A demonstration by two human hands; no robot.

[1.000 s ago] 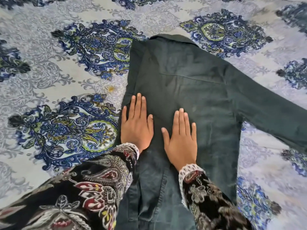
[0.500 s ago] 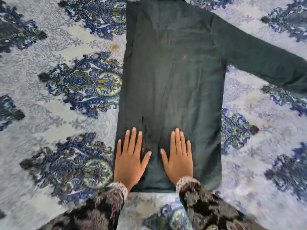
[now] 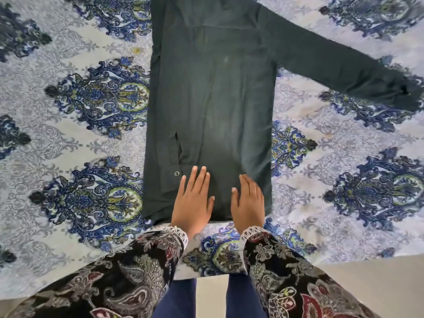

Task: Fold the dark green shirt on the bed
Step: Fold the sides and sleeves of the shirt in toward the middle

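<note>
- Two bare hands lie flat on the dark green cloth shirt [image 3: 211, 106], near its bottom hem, in the one head view.
- The left hand [image 3: 192, 200] rests palm down with fingers spread, grasping nothing; a small metal snap [image 3: 176, 173] sits just beside its fingertips.
- The right hand [image 3: 249, 203] rests likewise flat and released, near the shirt's right edge.
- The shirt lies stretched lengthwise on the pale blue bedspread with dark blue paisley medallions [image 3: 96, 99], its left side already folded in, straight-edged.
- The shirt's right sleeve [image 3: 344, 70] stretches out sideways across the bedspread.
- Both wrists wear dark floral-patterned sleeves with white lace cuffs [image 3: 146, 260].
</note>
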